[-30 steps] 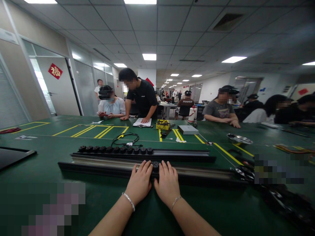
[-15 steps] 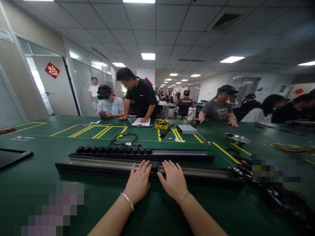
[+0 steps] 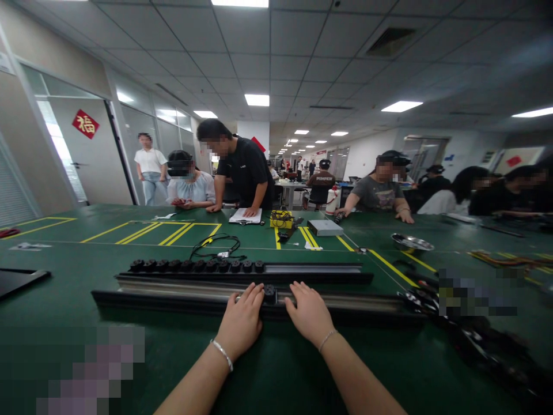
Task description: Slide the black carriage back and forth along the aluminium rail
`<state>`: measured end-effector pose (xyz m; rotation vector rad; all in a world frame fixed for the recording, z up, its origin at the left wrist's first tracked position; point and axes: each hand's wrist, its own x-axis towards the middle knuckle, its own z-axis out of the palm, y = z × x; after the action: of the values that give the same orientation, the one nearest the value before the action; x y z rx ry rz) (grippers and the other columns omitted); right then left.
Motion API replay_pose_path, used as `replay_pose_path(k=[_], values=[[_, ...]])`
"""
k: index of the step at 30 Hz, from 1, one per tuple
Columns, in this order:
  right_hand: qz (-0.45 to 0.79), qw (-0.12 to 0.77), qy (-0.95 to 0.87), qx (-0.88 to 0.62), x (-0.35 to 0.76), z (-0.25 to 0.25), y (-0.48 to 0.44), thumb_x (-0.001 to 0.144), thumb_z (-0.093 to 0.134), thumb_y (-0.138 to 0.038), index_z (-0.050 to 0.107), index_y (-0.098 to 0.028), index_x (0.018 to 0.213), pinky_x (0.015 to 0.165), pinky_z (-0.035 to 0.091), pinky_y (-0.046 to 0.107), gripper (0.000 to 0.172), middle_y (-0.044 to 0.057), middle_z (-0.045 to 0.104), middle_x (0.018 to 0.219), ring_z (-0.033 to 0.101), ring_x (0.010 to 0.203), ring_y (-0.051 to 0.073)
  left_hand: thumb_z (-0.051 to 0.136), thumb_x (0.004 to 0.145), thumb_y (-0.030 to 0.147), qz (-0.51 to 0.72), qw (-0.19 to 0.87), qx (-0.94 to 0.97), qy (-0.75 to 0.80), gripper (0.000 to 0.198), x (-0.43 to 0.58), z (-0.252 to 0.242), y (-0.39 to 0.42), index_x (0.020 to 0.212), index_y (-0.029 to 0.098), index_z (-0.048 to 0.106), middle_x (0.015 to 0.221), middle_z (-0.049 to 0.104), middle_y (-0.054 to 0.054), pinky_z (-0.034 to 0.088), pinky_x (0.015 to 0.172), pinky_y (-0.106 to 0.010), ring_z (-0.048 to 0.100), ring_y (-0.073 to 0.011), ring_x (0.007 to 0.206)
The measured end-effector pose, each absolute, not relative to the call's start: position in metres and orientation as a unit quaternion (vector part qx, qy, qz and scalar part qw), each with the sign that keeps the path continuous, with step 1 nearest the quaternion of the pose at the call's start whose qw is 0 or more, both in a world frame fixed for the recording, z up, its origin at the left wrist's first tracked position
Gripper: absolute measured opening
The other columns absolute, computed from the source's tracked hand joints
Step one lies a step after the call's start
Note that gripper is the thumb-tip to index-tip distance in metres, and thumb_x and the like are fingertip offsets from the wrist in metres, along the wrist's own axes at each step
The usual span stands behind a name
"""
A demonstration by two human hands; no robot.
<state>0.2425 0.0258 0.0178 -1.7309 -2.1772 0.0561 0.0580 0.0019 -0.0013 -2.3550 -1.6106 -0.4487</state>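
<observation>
A long black rail with a metallic channel (image 3: 173,290) lies across the green table in front of me. In its channel, between my hands, sits a small black round part (image 3: 270,293). My left hand (image 3: 243,314) rests on the rail just left of that part, fingers stretched out. To the right of the part, my right hand (image 3: 309,311) lies on the rail with its fingers spread, a small gap from the part. Behind is a second black rail (image 3: 317,270), with several black round parts (image 3: 199,266) lined up along its left portion.
Behind the rails are a looped cable (image 3: 222,246), a yellow box (image 3: 281,219), a grey box (image 3: 325,227) and a clipboard (image 3: 245,215). A metal bowl (image 3: 412,242) and black cables (image 3: 466,334) are at the right. Several people are across the table.
My right hand has shifted slightly right, away from the small black part. My left hand stays beside it. The view has moved a little, and a standing person at the back left shows more fully.
</observation>
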Motion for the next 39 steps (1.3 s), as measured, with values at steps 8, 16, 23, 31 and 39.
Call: replay_pose_path(k=[8,16,23,31,39], values=[[-0.032,0.154,-0.770,-0.619,0.285,0.014,0.024,0.088,0.027,-0.037,0.046,-0.017,0.129,0.103,0.024,0.038,0.049,0.005,0.045,0.134,0.035,0.126,0.020,0.040,0.073,0.014,-0.144,0.117,-0.809,-0.558,0.055,0.058,0.001,0.002,0.127,0.022,0.041,0.141,0.037,-0.003,0.032,0.097,-0.042,0.027,-0.0192,0.131],[-0.086,0.182,-0.761,-0.617,0.282,0.005,0.020,0.089,0.026,-0.032,0.048,-0.017,0.127,0.103,0.023,0.036,0.046,0.005,0.047,0.132,0.037,0.124,0.018,0.040,0.071,0.013,-0.151,0.117,-0.808,-0.557,0.057,0.060,0.001,0.002,0.127,0.024,0.040,0.142,0.036,-0.001,0.033,0.096,-0.042,0.027,-0.0195,0.131],[-0.089,0.193,-0.758,-0.616,0.282,0.006,0.019,0.089,0.026,-0.031,0.050,-0.016,0.125,0.102,0.025,0.035,0.046,0.005,0.049,0.130,0.039,0.123,0.017,0.041,0.071,0.014,-0.146,0.116,-0.807,-0.560,0.057,0.062,0.002,0.000,0.127,0.023,0.041,0.141,0.037,-0.003,0.032,0.096,-0.043,0.026,-0.0207,0.132],[-0.091,0.197,-0.762,-0.610,0.283,0.003,0.022,0.088,0.026,-0.031,0.050,-0.017,0.125,0.100,0.027,0.034,0.046,0.005,0.050,0.130,0.040,0.122,0.018,0.041,0.072,0.014,-0.144,0.116,-0.805,-0.563,0.057,0.063,0.001,0.000,0.129,0.023,0.040,0.142,0.036,-0.003,0.030,0.099,-0.043,0.025,-0.0215,0.132],[-0.086,0.194,-0.763,-0.611,0.282,0.008,0.019,0.089,0.026,-0.032,0.051,-0.016,0.124,0.098,0.028,0.034,0.046,0.006,0.051,0.129,0.041,0.122,0.018,0.040,0.072,0.014,-0.151,0.120,-0.807,-0.559,0.057,0.063,0.000,0.000,0.129,0.022,0.039,0.142,0.035,-0.002,0.029,0.100,-0.044,0.025,-0.0210,0.132]])
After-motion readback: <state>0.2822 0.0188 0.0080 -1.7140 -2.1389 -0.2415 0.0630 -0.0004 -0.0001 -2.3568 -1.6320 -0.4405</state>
